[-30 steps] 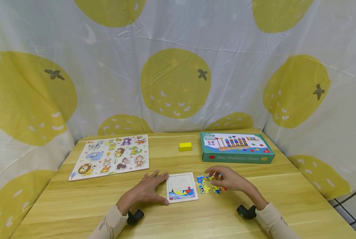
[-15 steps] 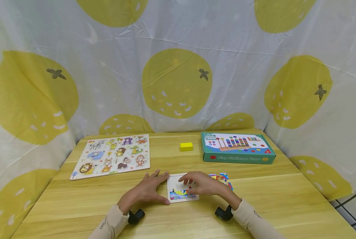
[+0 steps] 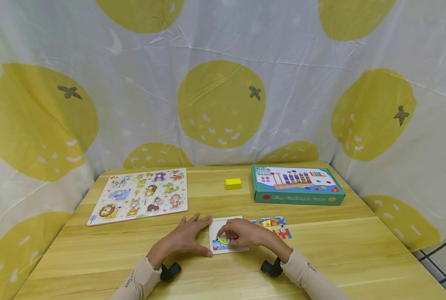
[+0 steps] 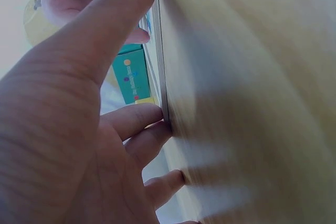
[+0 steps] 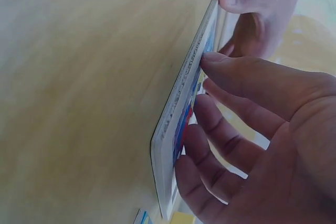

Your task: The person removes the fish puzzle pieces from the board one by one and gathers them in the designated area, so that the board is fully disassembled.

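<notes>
A small square jigsaw board (image 3: 216, 226) with a pale raised rim lies on the table, its lower strip showing a blue, yellow and red picture. My left hand (image 3: 183, 238) is spread at its left side, thumb touching the near corner and fingertips the far corner. Over the board's right part sits my right hand (image 3: 241, 232), fingers bent loosely down to the picture. In the right wrist view its thumb (image 5: 236, 72) touches the near rim and its fingertips touch the surface. Any piece beneath them is hidden. Loose jigsaw pieces (image 3: 284, 233) lie to the right, partly covered by that hand.
An animal peg puzzle board (image 3: 142, 196) lies at the back left of the wooden table (image 3: 133, 266). A yellow block (image 3: 233, 184) stands at the back middle, and a green Ring Challenge Game box (image 3: 297, 185) at the back right. A lemon-patterned curtain (image 3: 223, 104) encloses the table.
My right hand has moved left from the loose pieces to the jigsaw board and has come down onto it. My left hand has stayed at the board's left edge.
</notes>
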{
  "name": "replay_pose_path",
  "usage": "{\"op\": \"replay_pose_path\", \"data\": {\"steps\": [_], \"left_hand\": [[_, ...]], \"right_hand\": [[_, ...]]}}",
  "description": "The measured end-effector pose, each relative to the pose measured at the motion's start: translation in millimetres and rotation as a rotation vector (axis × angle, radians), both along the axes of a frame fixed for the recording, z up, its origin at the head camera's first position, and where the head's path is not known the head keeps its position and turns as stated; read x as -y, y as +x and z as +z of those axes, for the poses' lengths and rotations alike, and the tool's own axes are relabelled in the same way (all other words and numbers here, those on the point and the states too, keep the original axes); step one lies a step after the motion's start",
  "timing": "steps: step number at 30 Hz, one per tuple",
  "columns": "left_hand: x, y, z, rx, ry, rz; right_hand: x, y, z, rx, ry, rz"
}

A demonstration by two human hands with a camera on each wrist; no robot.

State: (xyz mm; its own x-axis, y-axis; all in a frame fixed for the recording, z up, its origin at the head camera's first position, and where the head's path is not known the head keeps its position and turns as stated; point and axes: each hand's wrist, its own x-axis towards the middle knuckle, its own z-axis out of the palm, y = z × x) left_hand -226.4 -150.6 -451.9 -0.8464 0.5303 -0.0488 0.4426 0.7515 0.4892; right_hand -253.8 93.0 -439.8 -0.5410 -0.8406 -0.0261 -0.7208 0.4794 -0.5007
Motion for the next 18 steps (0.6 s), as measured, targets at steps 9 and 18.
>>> {"op": "replay_pose_path", "data": {"steps": [9, 18], "left_hand": [[0.2, 0.3, -0.2, 0.002, -0.001, 0.003], [-0.3, 1.0, 0.7, 0.006, 0.007, 0.003]], "right_hand": [[1.0, -2.4, -2.6, -0.015, 0.014, 0.029], [0.2, -1.4, -2.6, -0.008, 0.025, 0.006]]}}
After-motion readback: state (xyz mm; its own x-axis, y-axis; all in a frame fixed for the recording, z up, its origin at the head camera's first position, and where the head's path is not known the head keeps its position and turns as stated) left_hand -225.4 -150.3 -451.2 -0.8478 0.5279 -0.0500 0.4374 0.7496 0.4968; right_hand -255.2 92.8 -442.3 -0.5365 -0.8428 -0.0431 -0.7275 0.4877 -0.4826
